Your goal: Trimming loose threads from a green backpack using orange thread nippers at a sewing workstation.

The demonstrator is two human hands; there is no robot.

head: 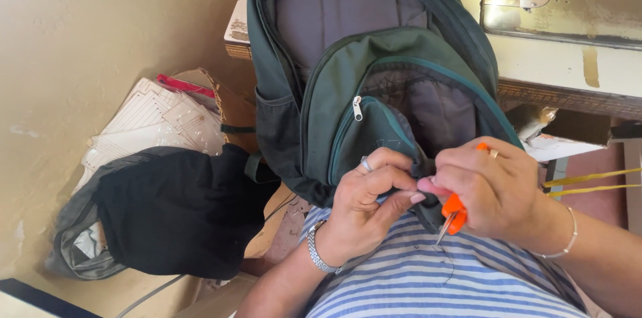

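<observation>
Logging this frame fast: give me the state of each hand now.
Left hand: closed, pinching the edge of the green backpack.
Right hand: closed, holding orange thread snips and pinching the same edge.

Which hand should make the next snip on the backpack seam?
Right, probably. The right hand already holds the orange thread snips beside the seam. The left hand is pinching the green backpack fabric at the pocket edge, so it is busy steadying it.

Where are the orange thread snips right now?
In the head view, the orange thread snips sit in the right hand, lower right of centre, tips pointing down, beside the left hand pinching the green backpack.
</observation>
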